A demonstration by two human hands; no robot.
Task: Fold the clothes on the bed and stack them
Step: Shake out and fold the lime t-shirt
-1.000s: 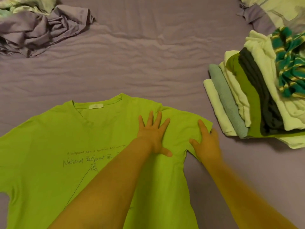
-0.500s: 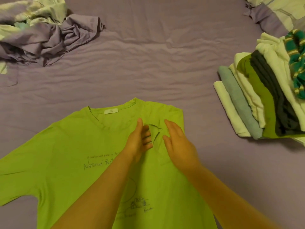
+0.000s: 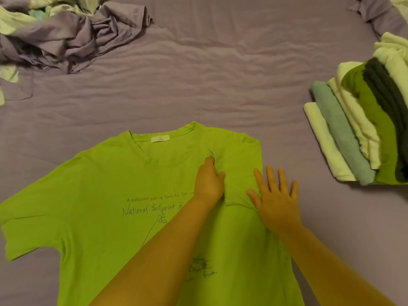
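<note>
Hands [image 3: 240, 191] on green shirt [image 3: 106, 195], apparently flat

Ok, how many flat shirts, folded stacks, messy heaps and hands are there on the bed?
Flat green shirt: 1
Folded stack: 1
Messy heap: 1
Hands: 2, left hand and right hand
Total: 5

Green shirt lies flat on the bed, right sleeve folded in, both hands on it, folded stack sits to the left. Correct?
One thing is off: the folded stack sits to the right of the green shirt, not the left; the head view shows it. On the left lies a crumpled pile. The rest holds: right sleeve folded in, left hand and right hand on the shirt.
</note>
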